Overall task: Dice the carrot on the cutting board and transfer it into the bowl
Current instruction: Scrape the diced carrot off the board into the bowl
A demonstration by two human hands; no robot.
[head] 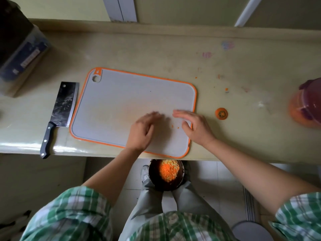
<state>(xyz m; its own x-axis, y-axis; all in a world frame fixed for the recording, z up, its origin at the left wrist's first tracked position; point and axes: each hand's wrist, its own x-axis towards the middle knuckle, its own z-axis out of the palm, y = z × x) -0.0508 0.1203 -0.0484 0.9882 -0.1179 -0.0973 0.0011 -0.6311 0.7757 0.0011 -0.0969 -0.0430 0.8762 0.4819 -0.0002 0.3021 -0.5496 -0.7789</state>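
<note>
Already most of the diced carrot [169, 171] is heaped in the dark bowl [155, 180], which is seen below the near edge of the counter [156, 54], by the person's knees. Only a few orange crumbs [172, 126] are left on the grey, orange-rimmed cutting board [121, 105], toward its near right corner. Both hands are held palm down over that corner with the crumbs between them. The left hand [144, 129] is stretched flat, its fingertips blurred. The right hand [194, 126] is loosely cupped at the board's right edge. Nothing is gripped by either. A cleaver [64, 105] is laid just left of the board, its black handle overhanging the counter's near edge. A cut carrot top [221, 113] is seen right of the board, and a purple-lidded container [307, 105] at the far right. A tiled floor is visible below.
</note>
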